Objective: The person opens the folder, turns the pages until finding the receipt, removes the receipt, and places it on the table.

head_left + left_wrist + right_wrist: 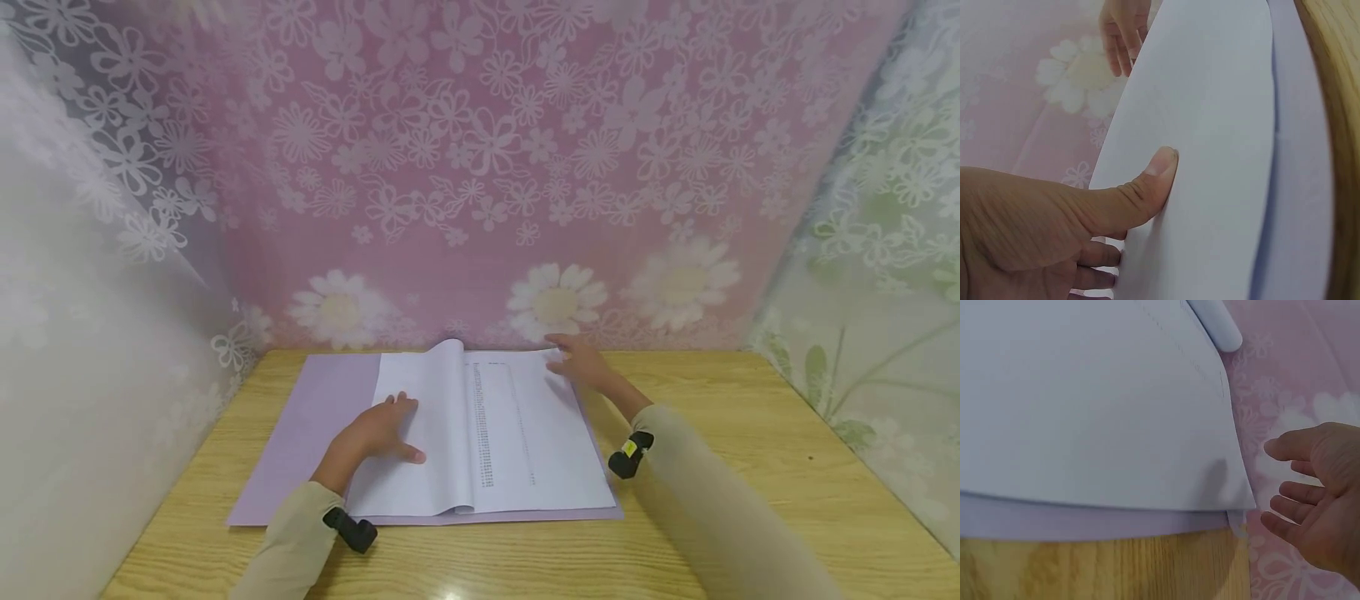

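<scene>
An open lilac folder (330, 417) with white sheets lies on the table. The left-hand sheet (438, 475) bulges up in a curl beside the fold, and the right-hand page (555, 442) carries columns of small print. My left hand (378, 429) rests on the left-hand sheet, thumb (1157, 178) spread from the fingers. By the upper right corner of the printed page, my right hand (585, 362) holds nothing. In the right wrist view its loosely bent fingers (1297, 500) are a little apart from the page corner.
Beneath the folder is a wood-grain table (720, 400). A pink flowered backdrop (480, 250) rises directly behind it, with pale side panels (112, 375) at left and right. A small dark camera (350, 530) is strapped to each wrist.
</scene>
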